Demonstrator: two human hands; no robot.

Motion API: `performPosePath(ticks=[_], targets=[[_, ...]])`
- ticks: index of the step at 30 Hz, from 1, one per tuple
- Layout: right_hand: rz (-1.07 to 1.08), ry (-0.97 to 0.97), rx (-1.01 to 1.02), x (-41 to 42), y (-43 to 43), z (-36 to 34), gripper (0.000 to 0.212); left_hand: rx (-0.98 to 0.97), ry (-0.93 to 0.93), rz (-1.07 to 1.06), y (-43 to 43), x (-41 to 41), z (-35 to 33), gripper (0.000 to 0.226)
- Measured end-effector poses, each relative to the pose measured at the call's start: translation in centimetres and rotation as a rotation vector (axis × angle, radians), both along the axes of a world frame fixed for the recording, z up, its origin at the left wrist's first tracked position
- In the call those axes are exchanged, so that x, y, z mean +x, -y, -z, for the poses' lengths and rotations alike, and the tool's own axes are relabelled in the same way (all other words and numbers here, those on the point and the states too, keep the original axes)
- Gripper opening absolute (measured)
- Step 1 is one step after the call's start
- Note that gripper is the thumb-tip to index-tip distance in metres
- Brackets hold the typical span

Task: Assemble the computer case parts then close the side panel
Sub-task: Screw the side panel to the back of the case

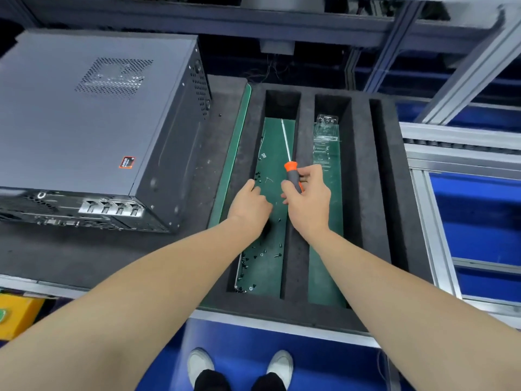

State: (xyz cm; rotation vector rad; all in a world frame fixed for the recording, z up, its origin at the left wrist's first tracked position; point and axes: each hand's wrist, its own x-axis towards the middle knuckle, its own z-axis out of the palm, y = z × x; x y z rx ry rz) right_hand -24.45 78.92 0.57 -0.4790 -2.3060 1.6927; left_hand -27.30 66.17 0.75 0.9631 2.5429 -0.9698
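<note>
A grey computer case (84, 117) lies on its side at the left of the bench, side panel on top, rear ports facing me. My right hand (307, 198) grips the grey and orange handle of a screwdriver (290, 167), whose thin shaft points away over the left slot of a black foam tray (363, 193). My left hand (249, 204) reaches into that slot with fingers curled down onto the green floor, among several small black screws (258, 253). What the fingertips hold is hidden.
A clear plastic blister pack (325, 136) lies in the tray's middle slot; the right slot looks bare. Aluminium frame rails (451, 153) run along the right, with blue panels beyond. A yellow box (17, 314) sits at the lower left. My shoes show below the bench edge.
</note>
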Motion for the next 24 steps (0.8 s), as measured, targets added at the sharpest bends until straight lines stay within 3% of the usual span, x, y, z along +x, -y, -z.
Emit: performPosePath(ticks=[7,15,18,24], targets=[[-0.003,0.014,0.018,0.0,0.3,0.1,0.020,0.026,-0.049,0.068,0.4,-0.3,1.5,0.020],[-0.003,-0.001,0.045,-0.1,0.2,0.2,0.021,0.420,0.070,-0.247,-2.6,0.0,3.0,0.039],[-0.003,-0.010,0.058,-0.2,0.2,0.3,0.021,0.575,0.126,-0.349,-3.2,0.1,4.0,0.036],[-0.011,-0.017,0.062,-0.3,0.2,0.5,0.022,0.652,0.168,-0.362,-3.1,0.0,4.1,0.032]])
